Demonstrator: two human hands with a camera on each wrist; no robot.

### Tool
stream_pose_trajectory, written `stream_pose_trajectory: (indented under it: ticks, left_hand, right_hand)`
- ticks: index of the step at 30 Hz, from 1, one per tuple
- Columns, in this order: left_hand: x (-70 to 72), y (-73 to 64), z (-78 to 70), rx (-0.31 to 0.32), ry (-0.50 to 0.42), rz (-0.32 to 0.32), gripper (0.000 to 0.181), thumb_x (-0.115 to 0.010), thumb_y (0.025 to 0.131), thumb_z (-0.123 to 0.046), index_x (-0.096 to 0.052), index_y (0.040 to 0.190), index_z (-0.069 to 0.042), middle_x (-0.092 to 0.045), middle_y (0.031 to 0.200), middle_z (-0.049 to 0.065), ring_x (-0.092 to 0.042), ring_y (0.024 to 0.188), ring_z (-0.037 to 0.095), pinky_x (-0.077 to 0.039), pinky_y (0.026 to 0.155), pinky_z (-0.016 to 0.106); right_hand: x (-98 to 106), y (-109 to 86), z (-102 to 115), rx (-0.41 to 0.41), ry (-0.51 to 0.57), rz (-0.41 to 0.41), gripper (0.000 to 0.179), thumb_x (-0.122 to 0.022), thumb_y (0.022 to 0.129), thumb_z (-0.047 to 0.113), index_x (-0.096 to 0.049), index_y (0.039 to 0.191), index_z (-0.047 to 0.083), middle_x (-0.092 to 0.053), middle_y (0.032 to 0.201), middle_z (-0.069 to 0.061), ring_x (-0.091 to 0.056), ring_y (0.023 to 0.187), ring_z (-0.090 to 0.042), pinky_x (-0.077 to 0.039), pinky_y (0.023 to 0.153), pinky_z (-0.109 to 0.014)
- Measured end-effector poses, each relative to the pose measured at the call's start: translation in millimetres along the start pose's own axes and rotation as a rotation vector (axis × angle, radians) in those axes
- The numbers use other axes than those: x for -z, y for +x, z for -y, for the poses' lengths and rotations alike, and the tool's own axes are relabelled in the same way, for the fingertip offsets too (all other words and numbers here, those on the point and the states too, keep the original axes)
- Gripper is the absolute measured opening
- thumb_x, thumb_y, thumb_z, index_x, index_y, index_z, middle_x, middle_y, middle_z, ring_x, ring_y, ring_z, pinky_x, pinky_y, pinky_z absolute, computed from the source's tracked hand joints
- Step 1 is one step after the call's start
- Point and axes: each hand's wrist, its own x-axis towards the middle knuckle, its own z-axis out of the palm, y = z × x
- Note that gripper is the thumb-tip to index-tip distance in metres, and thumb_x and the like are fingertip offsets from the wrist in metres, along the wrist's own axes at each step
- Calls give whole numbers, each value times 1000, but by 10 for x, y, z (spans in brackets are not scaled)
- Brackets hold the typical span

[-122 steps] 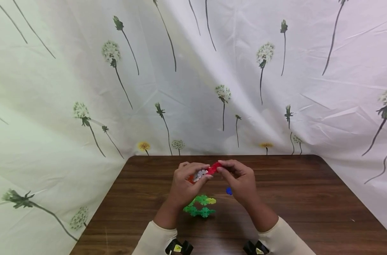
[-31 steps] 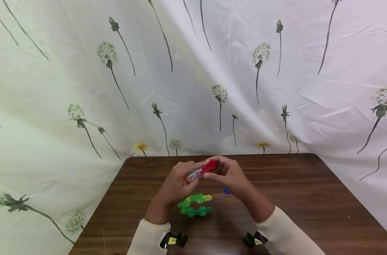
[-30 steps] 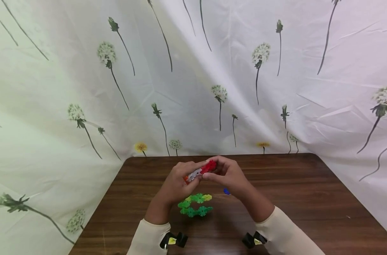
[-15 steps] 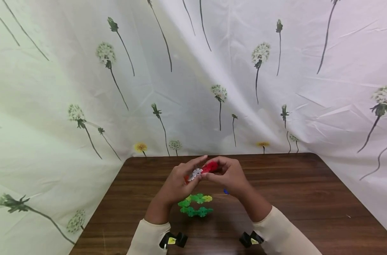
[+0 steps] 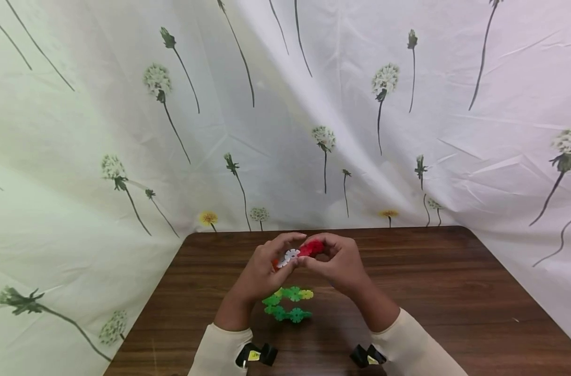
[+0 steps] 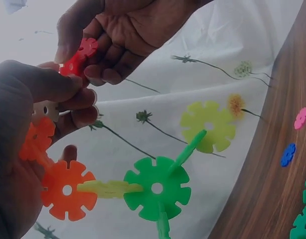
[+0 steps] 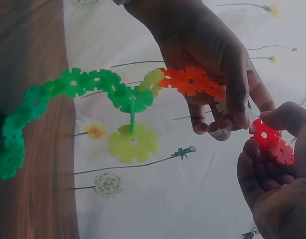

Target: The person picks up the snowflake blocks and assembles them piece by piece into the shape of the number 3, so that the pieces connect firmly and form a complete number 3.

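A chain of notched plastic linking discs hangs from both hands above the table. My left hand (image 5: 262,269) grips it by the white disc (image 5: 292,256) and orange discs (image 7: 190,81). Thumb and fingers of my right hand (image 5: 343,261) pinch the red discs (image 5: 312,247) joined at that end. The hands nearly meet there, and the fingers partly cover the white-red joint. Beyond the orange part, the chain runs on through a pale yellow-green disc to green discs (image 7: 73,82), curving down toward the table. A yellow disc (image 7: 134,143) branches off a green one.
A pink disc (image 6: 301,118) and a blue disc (image 6: 288,155) lie on the dark wooden table (image 5: 431,292). A white cloth (image 5: 285,130) printed with dandelions hangs behind the table's far edge.
Over four seconds, my right hand moved closer to the left and wrapped further round the red discs. Within the last second, my left index finger lifted off them, and the white disc tilted toward view.
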Motion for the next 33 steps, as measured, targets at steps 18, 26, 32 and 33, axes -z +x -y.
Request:
stream_pose_trajectory:
  ticks: [18, 26, 32, 33]
  left_hand:
    - [-4, -40, 42, 61, -134, 53, 44, -71, 104, -1, -49, 142, -1, -76, 87, 9, -63, 66, 9, -60, 66, 26]
    - [52, -78, 13, 120, -177, -31, 36, -73, 102, 0, -55, 134, 1, -76, 107, 15, -74, 87, 7, -65, 74, 28]
    - [45, -58, 27, 113, -105, -34, 25, -72, 105, -6, -61, 127, -4, -72, 96, 7, -62, 74, 4, -60, 66, 25]
    - [40, -59, 33, 112, -100, -35, 25, -71, 105, -6, -61, 128, -4, -72, 95, 6, -62, 74, 4, -59, 67, 25]
  right_hand:
    - [73, -32, -26, 9, 3, -64, 17, -88, 89, 1, -81, 105, 2, -81, 100, -18, -76, 82, -9, -67, 75, -30]
    - [346, -45, 27, -58, -44, -143, 22, -89, 89, 1, -80, 109, 0, -81, 103, -14, -77, 85, -6, -65, 79, -24]
    - [273, -89, -34, -102, -6, -90, 26, -90, 89, 5, -80, 113, 2, -81, 111, -19, -78, 89, -10, -66, 81, -27]
    - [248, -88, -44, -101, 3, -85, 26, -90, 90, 6, -80, 113, 2, -81, 111, -20, -78, 88, -11, -66, 81, -28]
